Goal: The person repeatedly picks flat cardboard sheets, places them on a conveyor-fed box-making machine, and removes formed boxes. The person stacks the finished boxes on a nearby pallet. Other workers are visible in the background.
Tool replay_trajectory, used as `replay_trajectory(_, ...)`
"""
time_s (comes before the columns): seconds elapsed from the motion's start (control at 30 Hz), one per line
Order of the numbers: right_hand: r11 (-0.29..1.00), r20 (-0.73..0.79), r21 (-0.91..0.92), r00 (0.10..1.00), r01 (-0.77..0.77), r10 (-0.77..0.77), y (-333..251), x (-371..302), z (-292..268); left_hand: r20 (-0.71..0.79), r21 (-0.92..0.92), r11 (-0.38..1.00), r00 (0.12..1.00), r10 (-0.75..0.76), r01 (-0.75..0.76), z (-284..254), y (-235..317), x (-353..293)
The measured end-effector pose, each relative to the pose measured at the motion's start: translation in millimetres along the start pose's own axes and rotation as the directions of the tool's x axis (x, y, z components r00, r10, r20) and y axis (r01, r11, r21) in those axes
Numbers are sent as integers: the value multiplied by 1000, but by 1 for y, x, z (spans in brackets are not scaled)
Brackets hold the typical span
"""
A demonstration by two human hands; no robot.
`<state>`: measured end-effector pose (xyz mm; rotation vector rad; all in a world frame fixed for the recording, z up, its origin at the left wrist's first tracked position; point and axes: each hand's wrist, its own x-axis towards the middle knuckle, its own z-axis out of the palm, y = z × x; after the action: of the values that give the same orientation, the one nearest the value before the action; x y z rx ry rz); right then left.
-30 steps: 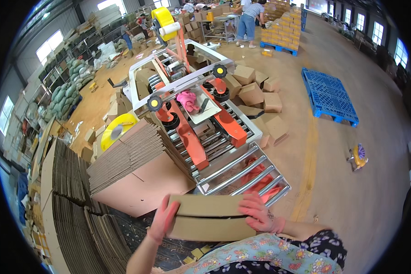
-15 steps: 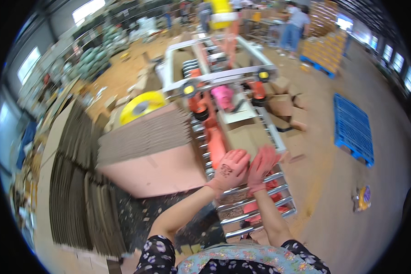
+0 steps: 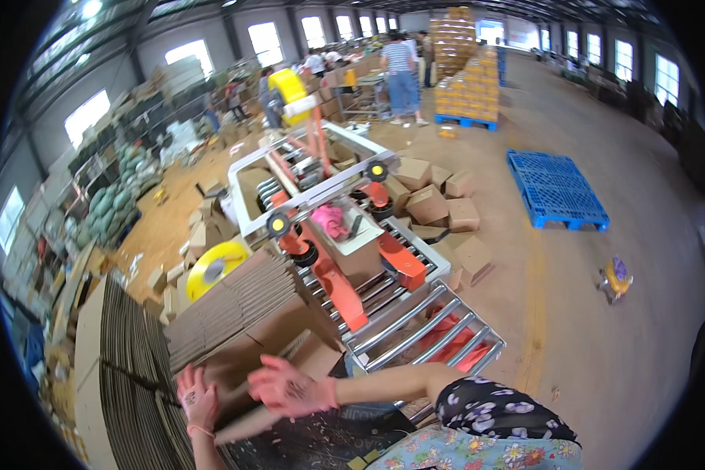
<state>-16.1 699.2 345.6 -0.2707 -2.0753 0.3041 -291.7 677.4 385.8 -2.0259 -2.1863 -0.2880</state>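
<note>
Both hands wear pink work gloves with a dark print on the back. At lower left, my left hand [image 3: 198, 399] is raised with its fingers apart, against the left side of a partly unfolded brown carton [image 3: 313, 356]. My right hand [image 3: 291, 389] reaches across to the left over the same carton, fingers spread, its palm near or on a flap; contact cannot be made out. Behind the carton is a stack of flat folded cartons [image 3: 223, 317]. Another tall stack of flat cartons [image 3: 129, 376] stands to the left of my left hand.
A roller conveyor [image 3: 423, 329] with orange guides [image 3: 341, 294] runs through a carton-sealing machine [image 3: 329, 196]. A pink cloth [image 3: 330, 222] lies on it. Yellow tape rolls [image 3: 215, 270], a heap of small boxes [image 3: 427, 204] and a blue pallet [image 3: 556, 188] surround it. People [image 3: 402, 78] stand farther back.
Both hands have left the carton on the conveyor and moved left to the cardboard stack, where a carton is partly unfolded. The earlier carton has gone farther into the machine. The view has swung.
</note>
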Motion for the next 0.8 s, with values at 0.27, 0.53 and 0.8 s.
replay_trajectory(0.27,969,292,245,954,-9,-65,-70,-46,-140,593,-794,391,457,663,464,-142,147,-82)
replay_trajectory(0.53,906,425,421,893,-50,-148,-83,-27,-171,272,-158,958,943,-190,239,-126,106,-102)
replay_trajectory(0.8,454,818,537,571,-711,-71,-86,-17,-186,-151,-4,841,831,535,-542,-89,208,-114)
